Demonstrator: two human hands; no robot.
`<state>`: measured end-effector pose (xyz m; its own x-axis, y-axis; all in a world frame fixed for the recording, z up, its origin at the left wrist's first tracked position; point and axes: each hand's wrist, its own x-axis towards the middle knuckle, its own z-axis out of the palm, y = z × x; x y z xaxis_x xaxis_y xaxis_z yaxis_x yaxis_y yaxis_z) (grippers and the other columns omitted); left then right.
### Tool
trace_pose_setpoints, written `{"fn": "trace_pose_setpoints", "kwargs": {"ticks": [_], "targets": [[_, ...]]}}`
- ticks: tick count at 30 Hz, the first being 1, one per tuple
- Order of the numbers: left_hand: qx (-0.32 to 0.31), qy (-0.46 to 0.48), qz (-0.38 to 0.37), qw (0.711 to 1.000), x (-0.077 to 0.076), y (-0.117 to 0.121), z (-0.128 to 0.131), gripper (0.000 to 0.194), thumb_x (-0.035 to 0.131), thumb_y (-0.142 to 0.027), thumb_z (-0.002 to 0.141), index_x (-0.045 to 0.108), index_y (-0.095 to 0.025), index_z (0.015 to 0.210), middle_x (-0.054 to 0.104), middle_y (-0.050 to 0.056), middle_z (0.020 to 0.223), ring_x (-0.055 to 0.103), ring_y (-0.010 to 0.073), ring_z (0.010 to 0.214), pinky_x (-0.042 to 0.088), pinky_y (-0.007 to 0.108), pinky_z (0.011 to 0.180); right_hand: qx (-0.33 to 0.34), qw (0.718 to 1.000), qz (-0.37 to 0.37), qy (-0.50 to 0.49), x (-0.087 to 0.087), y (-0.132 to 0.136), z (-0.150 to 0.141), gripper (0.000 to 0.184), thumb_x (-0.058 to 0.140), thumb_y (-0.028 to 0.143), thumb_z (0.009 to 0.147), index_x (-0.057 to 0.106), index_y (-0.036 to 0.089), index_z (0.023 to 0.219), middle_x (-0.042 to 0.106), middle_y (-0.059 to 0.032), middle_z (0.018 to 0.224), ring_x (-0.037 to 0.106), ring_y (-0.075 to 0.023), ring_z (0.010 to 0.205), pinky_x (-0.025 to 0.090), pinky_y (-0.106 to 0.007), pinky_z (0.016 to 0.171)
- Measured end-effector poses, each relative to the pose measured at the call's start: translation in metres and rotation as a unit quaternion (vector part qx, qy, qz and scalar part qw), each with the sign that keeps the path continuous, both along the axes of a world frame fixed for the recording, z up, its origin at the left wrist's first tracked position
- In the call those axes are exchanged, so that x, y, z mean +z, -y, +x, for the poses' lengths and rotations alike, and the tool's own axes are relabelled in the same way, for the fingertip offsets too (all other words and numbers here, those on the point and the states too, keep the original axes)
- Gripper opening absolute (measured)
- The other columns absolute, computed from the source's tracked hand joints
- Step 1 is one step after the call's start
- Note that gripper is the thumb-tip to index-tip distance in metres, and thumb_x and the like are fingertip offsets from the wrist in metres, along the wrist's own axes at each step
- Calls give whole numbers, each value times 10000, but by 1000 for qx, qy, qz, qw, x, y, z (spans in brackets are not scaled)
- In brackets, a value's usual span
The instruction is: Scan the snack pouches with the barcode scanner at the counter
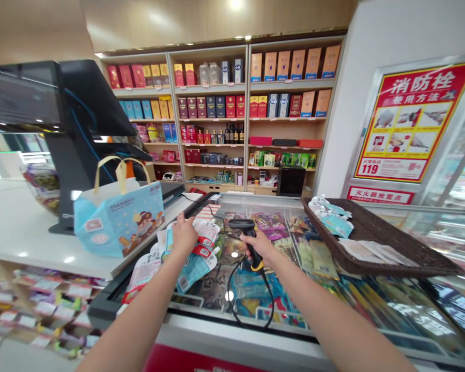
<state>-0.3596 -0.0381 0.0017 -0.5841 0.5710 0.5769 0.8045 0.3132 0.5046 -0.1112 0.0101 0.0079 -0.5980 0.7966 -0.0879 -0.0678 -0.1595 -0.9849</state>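
My right hand (pixel 259 247) is wrapped round the handle of a black barcode scanner (pixel 242 224) with a yellow edge, and its cable loops down over the freezer's glass top. My left hand (pixel 184 235) lies over a pile of pouches on the same glass, its fingers bent onto one of them. A blue-and-white spouted pouch (pixel 196 271) is just below that hand. Red-and-white pouches (pixel 204 249) lie against its right side, and another pouch (pixel 143 271) is to its left, partly behind my forearm.
A blue paper carrier bag (pixel 120 217) stands on the white counter (pixel 19 217) at left, before a black till screen (pixel 23 95). On the right, a brown woven tray (pixel 387 232) holds several pouches (pixel 331 214). Frozen packs (pixel 271 225) show beneath the glass. Stocked shelves (pixel 213 90) line the back.
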Motion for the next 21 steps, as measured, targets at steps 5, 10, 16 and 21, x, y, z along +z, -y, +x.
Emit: {"fn": "trace_pose_setpoints", "kwargs": {"ticks": [5, 10, 16, 21], "targets": [[-48, -43, 4, 998, 12, -24, 30, 468, 464, -27, 688, 691, -180, 1068, 463, 139, 1429, 342, 323, 1375, 213, 521, 1148, -32, 999, 6, -10, 1, -15, 30, 278, 706, 363, 660, 491, 187, 667, 508, 71, 448, 442, -70, 341, 356, -194, 341], [-190, 27, 34, 981, 13, -75, 95, 311, 555, -69, 695, 695, -194, 943, 486, 128, 1400, 436, 312, 1315, 336, 444, 1105, -96, 994, 16, -43, 0, -39, 82, 317, 743, 379, 633, 497, 190, 698, 523, 70, 476, 453, -76, 356, 370, -205, 353], [-384, 167, 94, 903, 7, -147, 193, 178, 666, -68, 635, 681, -208, 745, 678, 107, 1075, 604, 276, 1089, 398, 421, 1050, -168, 984, 28, -60, -1, -54, 137, 348, 753, 392, 626, 484, 202, 738, 516, 75, 480, 458, -87, 364, 381, -214, 357], [-497, 249, 63, 829, 13, -210, 277, 239, 650, 45, 591, 667, -170, 694, 678, 46, 732, 646, 211, 816, 487, 339, 910, -196, 971, 51, -127, 2, -46, 154, 422, 745, 421, 599, 516, 186, 865, 523, 86, 502, 452, -76, 357, 393, -204, 351]]}}
